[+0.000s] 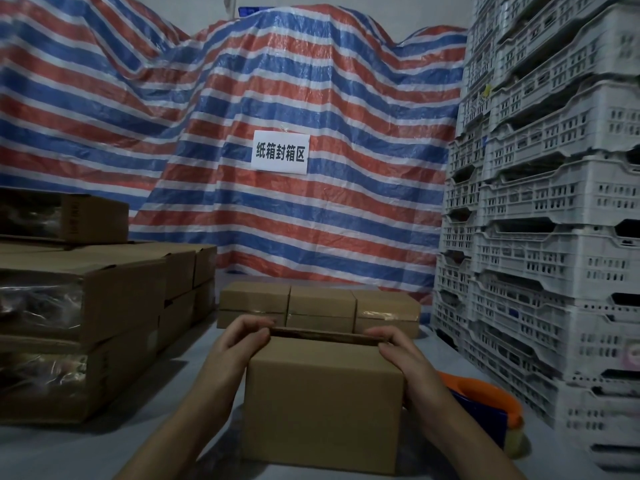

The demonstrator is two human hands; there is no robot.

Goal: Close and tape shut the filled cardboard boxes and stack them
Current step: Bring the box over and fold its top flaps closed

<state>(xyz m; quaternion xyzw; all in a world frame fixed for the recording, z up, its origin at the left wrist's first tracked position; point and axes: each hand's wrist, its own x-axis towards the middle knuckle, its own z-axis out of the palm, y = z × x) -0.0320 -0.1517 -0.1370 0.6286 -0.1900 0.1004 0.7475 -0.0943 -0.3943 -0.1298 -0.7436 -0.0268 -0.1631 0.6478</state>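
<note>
Cardboard box (pixel 323 393) — two hands (pixel 242 337) gripping

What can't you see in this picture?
Head view only:
- Inside the box: its near wall and folded flaps hide the contents.
- Both hands' fingertips: curled over the far top edge.
- Tape dispenser: partly behind the right forearm, blurred.
- Under the striped tarp: covered.
- Crate contents: too dim.
</note>
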